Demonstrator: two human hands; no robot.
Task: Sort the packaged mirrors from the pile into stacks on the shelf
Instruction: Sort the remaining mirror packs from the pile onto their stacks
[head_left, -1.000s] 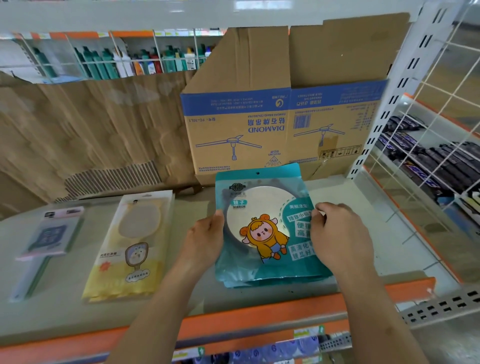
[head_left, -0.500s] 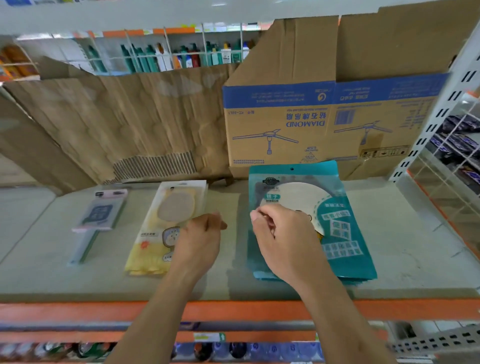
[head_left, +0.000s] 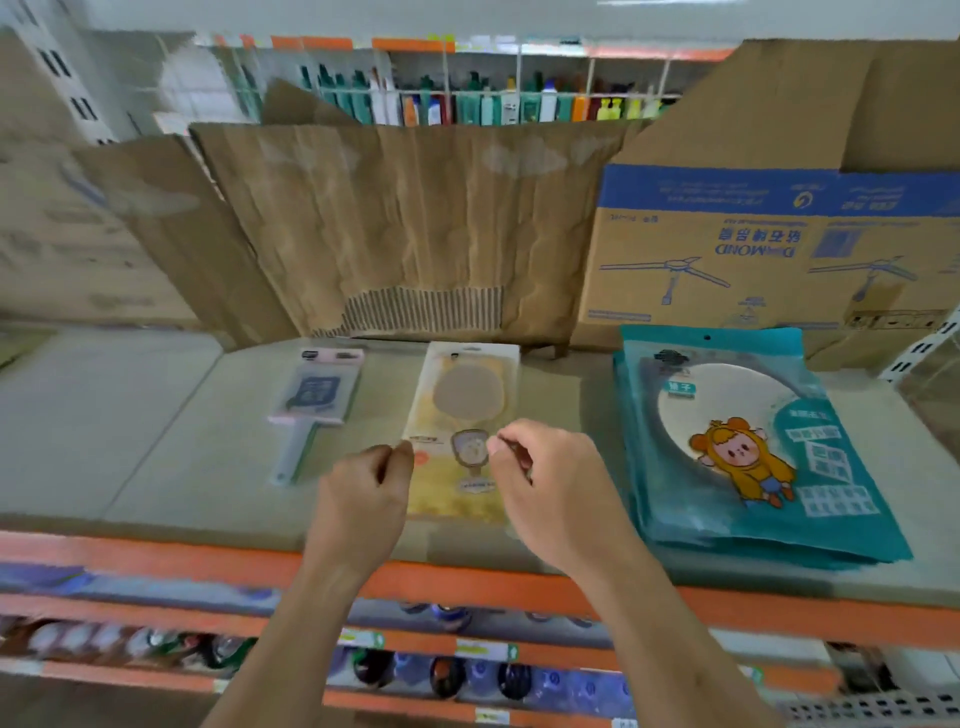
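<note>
Hands came nearest: the left hand (head_left: 363, 493) and right hand (head_left: 550, 493) hovered with fingers curled, clasping nothing visible, over the near end of the yellow mirror pack (head_left: 462, 400) on the shelf (head_left: 156, 441). At 3 o'clock lay the stack of teal mirror packs (head_left: 753, 452), and at 10 o'clock a pink handled mirror pack (head_left: 317, 400). Farther back, at 1 o'clock, stood a cardboard box (head_left: 727, 270).
</note>
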